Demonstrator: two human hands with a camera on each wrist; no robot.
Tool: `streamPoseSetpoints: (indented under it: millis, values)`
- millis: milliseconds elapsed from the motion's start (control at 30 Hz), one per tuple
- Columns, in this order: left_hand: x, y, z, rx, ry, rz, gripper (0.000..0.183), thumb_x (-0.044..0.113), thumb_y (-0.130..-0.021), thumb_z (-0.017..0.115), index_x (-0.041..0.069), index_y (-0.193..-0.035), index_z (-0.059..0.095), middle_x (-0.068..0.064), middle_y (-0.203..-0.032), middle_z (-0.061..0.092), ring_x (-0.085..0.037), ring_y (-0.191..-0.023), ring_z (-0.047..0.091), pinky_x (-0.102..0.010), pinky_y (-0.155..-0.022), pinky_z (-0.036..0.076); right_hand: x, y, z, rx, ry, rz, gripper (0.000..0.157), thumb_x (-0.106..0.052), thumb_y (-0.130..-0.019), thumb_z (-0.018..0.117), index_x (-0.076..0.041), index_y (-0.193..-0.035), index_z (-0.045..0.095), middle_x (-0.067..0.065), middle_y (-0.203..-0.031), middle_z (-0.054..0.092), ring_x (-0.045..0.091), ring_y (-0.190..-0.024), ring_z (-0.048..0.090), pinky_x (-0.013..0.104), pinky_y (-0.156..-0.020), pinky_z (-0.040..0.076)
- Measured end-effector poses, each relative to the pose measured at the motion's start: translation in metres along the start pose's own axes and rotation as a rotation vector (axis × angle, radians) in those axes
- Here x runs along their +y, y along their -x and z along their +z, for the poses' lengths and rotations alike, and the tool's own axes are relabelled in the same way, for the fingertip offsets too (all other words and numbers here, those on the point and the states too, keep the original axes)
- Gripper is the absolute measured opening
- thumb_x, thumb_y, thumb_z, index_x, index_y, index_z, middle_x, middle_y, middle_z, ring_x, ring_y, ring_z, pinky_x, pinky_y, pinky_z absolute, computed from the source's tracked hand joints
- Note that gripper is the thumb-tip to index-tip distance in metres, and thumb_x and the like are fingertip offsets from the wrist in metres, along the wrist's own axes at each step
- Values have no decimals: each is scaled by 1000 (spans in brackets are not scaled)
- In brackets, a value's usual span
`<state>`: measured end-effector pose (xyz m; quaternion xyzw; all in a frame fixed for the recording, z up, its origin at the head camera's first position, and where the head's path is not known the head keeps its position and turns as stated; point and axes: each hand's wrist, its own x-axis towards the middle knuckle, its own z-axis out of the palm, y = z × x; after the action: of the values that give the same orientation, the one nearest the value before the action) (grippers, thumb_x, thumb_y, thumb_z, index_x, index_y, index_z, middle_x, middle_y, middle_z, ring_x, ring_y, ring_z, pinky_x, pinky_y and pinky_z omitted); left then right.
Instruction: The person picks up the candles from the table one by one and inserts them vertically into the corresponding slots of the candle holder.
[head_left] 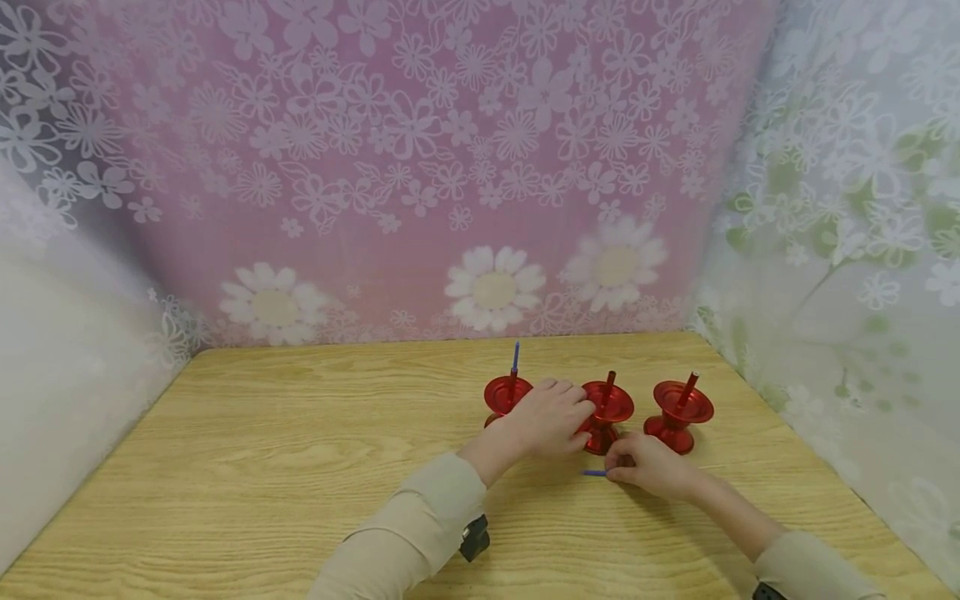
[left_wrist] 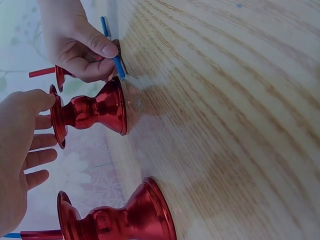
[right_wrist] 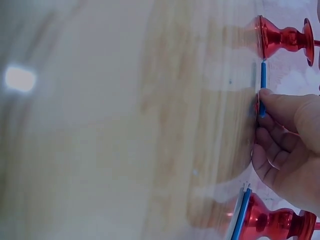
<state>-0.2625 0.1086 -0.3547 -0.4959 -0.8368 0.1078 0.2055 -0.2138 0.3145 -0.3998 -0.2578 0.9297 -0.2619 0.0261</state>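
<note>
With our right hand (head_left: 648, 467) we pinched a blue candle (head_left: 594, 472) between thumb and fingers, low in front of the middle red holder (head_left: 602, 437); our left hand (head_left: 551, 419) had its fingers spread beside that holder's dish, whether touching we could not tell. A second blue candle (right_wrist: 242, 215) lay near the right red holder (head_left: 670, 429), and the left red holder (head_left: 498, 393) bore an upright candle (head_left: 516, 357), all three holders on the right half of the table (head_left: 225, 500), nearer its far edge

You worked in a screened-off booth (head_left: 360, 267), shown by the wood-grain table (head_left: 262, 467) at six o'clock, pink floral backdrop (head_left: 450, 167) at twelve and pale sheets (head_left: 840, 250) at nine and three.
</note>
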Motion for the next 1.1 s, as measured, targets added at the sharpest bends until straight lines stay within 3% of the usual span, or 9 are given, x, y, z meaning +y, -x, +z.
streamPoseSetpoints:
  millis: [267, 500, 733, 967, 1100]
  values:
    - [0, 1, -2, -3, -5, 5, 28, 45, -91, 50, 22, -103, 60, 7, -100, 55, -12, -95, 50, -25, -82, 38, 3, 5, -9, -25, -61, 8, 5, -15, -84, 67, -13, -83, 63, -12, -75, 55, 1, -67, 46, 22, -60, 41]
    - [-1, 0, -1, -13, 5, 5, 28, 44, -91, 50, 22, -104, 61, 7, -100, 56, -12, -96, 49, -25, -84, 37, 2, 12, -22, -28, -134, -68, 6, -15, -87, 64, -10, -90, 66, -9, -83, 61, 1, -74, 51, 24, -62, 46]
    - [0, 0, -2, -20, 0, 6, 30, 46, -91, 50, 22, -106, 60, 7, -102, 56, -12, -97, 49, -25, -83, 37, 1, 20, -34, -79, -185, -128, 17, -15, -90, 60, -4, -100, 68, 4, -92, 65, 3, -81, 54, 26, -63, 47]
    - [0, 1, -2, -7, -7, 12, 29, 46, -91, 50, 22, -104, 60, 7, -99, 56, -12, -95, 50, -24, -81, 37, -3, 25, -49, -96, -208, -116, 17, -14, -92, 57, -2, -101, 66, 7, -93, 63, 12, -79, 58, 27, -65, 48]
    - [0, 1, -1, 1, -10, 17, 28, 45, -91, 50, 22, -102, 61, 7, -98, 56, -11, -94, 50, -24, -80, 37, -8, 27, -59, -51, -227, -69, 15, -13, -93, 55, -4, -101, 63, 6, -97, 61, 12, -81, 57, 27, -67, 48]
